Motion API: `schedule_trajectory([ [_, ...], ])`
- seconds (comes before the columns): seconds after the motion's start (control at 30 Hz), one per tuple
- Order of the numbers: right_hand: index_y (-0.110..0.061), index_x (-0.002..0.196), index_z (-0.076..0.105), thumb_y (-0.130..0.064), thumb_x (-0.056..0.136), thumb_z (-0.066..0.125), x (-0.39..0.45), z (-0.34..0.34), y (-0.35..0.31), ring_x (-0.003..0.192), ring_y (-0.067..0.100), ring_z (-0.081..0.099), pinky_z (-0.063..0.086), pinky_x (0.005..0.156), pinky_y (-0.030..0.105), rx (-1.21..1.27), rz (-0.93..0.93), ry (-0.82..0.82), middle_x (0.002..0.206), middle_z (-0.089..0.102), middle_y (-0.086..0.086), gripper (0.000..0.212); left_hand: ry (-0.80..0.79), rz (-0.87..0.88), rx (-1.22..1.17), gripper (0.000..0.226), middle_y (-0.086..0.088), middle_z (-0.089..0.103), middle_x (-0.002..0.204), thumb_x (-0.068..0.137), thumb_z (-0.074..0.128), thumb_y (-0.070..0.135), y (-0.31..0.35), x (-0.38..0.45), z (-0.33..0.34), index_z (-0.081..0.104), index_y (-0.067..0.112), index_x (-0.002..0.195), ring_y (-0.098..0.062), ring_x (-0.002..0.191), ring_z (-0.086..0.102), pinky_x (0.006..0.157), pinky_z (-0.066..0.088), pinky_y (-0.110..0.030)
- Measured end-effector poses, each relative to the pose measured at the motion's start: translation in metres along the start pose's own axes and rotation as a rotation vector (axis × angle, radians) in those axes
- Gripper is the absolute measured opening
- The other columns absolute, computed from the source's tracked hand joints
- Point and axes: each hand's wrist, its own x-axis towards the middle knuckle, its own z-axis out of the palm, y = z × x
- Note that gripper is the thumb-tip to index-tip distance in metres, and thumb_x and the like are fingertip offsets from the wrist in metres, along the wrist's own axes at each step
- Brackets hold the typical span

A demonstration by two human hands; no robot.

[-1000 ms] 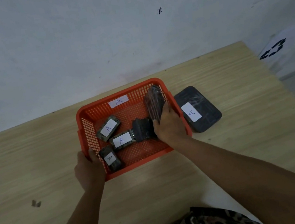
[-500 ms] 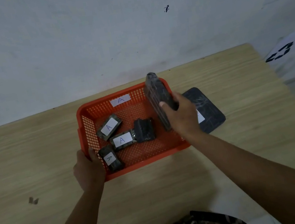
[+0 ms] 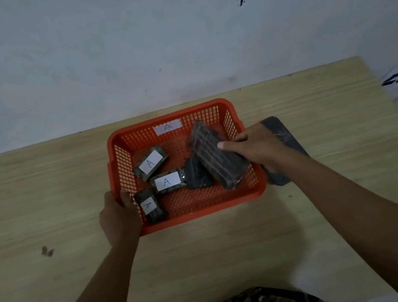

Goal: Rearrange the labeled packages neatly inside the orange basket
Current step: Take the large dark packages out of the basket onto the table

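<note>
The orange basket (image 3: 228, 204) sits on the wooden table and carries a white "A" label on its far wall. My left hand (image 3: 119, 218) grips its near-left corner. My right hand (image 3: 253, 146) holds a long dark wrapped package (image 3: 216, 155), tilted over the basket's right side. Three small packages with "A" labels lie inside at the left: one at the back (image 3: 150, 162), one in the middle (image 3: 167, 181), one at the front corner (image 3: 149, 206). A dark unlabeled-side package (image 3: 197, 175) lies beside them, partly under the long one.
A flat dark package (image 3: 283, 136) lies on the table just right of the basket, mostly hidden by my right hand and forearm. A white wall rises behind the table. A small dark mark (image 3: 47, 250) sits on the tabletop at the left.
My right hand lifted the long package from standing against the basket's right wall and has now lowered and tilted it over the basket's right side. My left hand stayed on the corner.
</note>
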Motion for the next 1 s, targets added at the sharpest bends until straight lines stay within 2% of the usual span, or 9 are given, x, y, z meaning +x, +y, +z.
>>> schedule_trajectory([
  [0.07, -0.022, 0.082, 0.078, -0.042, 0.078, 0.080, 0.000, -0.010, -0.005, 0.078, 0.011, 0.072, 0.061, 0.075, 0.032, -0.019, -0.027, -0.041, 0.088, 0.075, -0.004, 0.021, 0.000, -0.001, 0.005, 0.033, -0.023, 0.068, 0.098, 0.100, 0.041, 0.038, 0.000, 0.000, 0.001, 0.053, 0.007, 0.104, -0.041, 0.083, 0.065, 0.074, 0.056, -0.051],
  [0.13, -0.026, 0.087, 0.075, -0.037, 0.081, 0.079, 0.003, -0.025, -0.010, 0.070, 0.003, 0.071, 0.058, 0.061, 0.020, 0.037, -0.091, 0.001, 0.086, 0.074, -0.008, 0.014, -0.004, -0.003, 0.001, 0.034, -0.023, 0.068, 0.098, 0.100, 0.041, 0.039, -0.001, 0.000, 0.001, 0.052, 0.008, 0.105, -0.041, 0.083, 0.065, 0.073, 0.056, -0.050],
  [0.27, -0.029, 0.097, 0.074, -0.035, 0.081, 0.076, 0.017, -0.051, -0.017, 0.073, -0.008, 0.066, 0.049, 0.064, 0.007, 0.032, -0.336, 0.345, 0.083, 0.069, -0.019, 0.017, -0.013, -0.015, 0.005, 0.034, -0.021, 0.069, 0.100, 0.101, 0.040, 0.040, 0.000, -0.001, 0.001, 0.052, 0.009, 0.107, -0.040, 0.084, 0.066, 0.074, 0.057, -0.050],
  [0.3, -0.028, 0.099, 0.073, -0.033, 0.081, 0.075, 0.022, -0.054, -0.017, 0.074, -0.007, 0.064, 0.046, 0.065, 0.007, -0.010, -0.402, 0.436, 0.083, 0.067, -0.019, 0.018, -0.012, -0.019, 0.004, 0.034, -0.021, 0.069, 0.100, 0.100, 0.040, 0.041, 0.001, -0.001, 0.001, 0.052, 0.009, 0.107, -0.041, 0.085, 0.066, 0.075, 0.057, -0.051],
  [0.37, -0.023, 0.099, 0.071, -0.028, 0.081, 0.075, 0.036, -0.058, -0.007, 0.077, 0.004, 0.061, 0.049, 0.069, 0.019, -0.118, -0.479, 0.536, 0.086, 0.067, -0.010, 0.019, -0.011, -0.021, 0.002, 0.035, -0.021, 0.069, 0.100, 0.100, 0.040, 0.041, 0.002, -0.001, 0.001, 0.052, 0.010, 0.107, -0.041, 0.084, 0.066, 0.075, 0.057, -0.052],
  [0.43, -0.019, 0.098, 0.070, -0.023, 0.081, 0.073, 0.051, -0.057, 0.009, 0.081, 0.017, 0.060, 0.050, 0.069, 0.033, -0.302, -0.471, 0.541, 0.087, 0.067, -0.002, 0.017, -0.011, -0.017, 0.007, 0.035, -0.021, 0.069, 0.100, 0.100, 0.040, 0.041, 0.001, -0.001, 0.001, 0.052, 0.009, 0.107, -0.040, 0.084, 0.066, 0.074, 0.057, -0.051],
  [0.6, -0.009, 0.112, 0.070, -0.015, 0.080, 0.075, 0.076, -0.049, 0.044, 0.100, 0.033, 0.059, 0.047, 0.078, 0.037, -0.532, -0.422, 0.511, 0.104, 0.070, 0.014, 0.033, -0.008, -0.013, 0.006, 0.036, -0.021, 0.069, 0.097, 0.100, 0.040, 0.041, -0.001, -0.001, 0.001, 0.053, 0.008, 0.104, -0.040, 0.083, 0.065, 0.072, 0.057, -0.051],
  [0.77, -0.003, 0.106, 0.071, -0.001, 0.071, 0.072, 0.098, -0.050, 0.044, 0.102, 0.038, 0.059, 0.046, 0.087, 0.042, -0.668, -0.484, 0.502, 0.107, 0.070, 0.017, 0.036, -0.013, -0.014, 0.021, 0.037, -0.021, 0.068, 0.099, 0.101, 0.040, 0.041, 0.002, -0.001, -0.001, 0.053, 0.007, 0.105, -0.040, 0.084, 0.066, 0.073, 0.057, -0.053],
  [1.0, -0.014, 0.116, 0.070, -0.010, 0.090, 0.063, 0.112, -0.053, 0.061, 0.104, 0.039, 0.061, 0.053, 0.083, 0.045, -0.590, -0.277, 0.395, 0.116, 0.066, 0.019, 0.027, -0.014, -0.024, 0.026, 0.037, -0.019, 0.069, 0.099, 0.101, 0.040, 0.040, 0.001, 0.000, 0.002, 0.054, 0.006, 0.107, -0.036, 0.081, 0.066, 0.071, 0.058, -0.049],
])
